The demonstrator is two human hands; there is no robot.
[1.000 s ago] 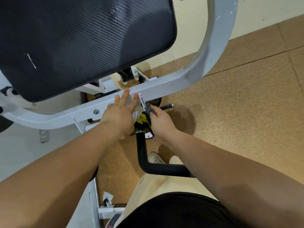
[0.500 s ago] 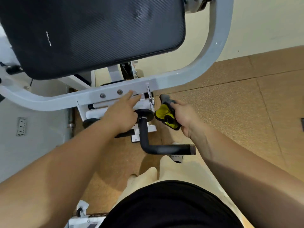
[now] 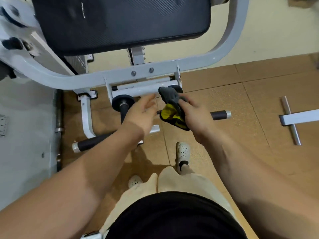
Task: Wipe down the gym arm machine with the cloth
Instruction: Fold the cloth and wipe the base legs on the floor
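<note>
Gripping the cloth [image 3: 170, 99] in the right hand [image 3: 196, 116], pressing it against the white crossbar [image 3: 138, 89], centre frame, to wipe. Holding the left hand [image 3: 140, 114] open alongside, probably steadying.

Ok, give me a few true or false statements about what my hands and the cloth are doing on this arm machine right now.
1. The right hand holds the cloth. True.
2. The cloth is plain white. False: it is grey and yellow.
3. The left hand grips a black handle. False: it is open and holds nothing, beside the white tube.
4. Neither hand touches the black pad. True.
</note>
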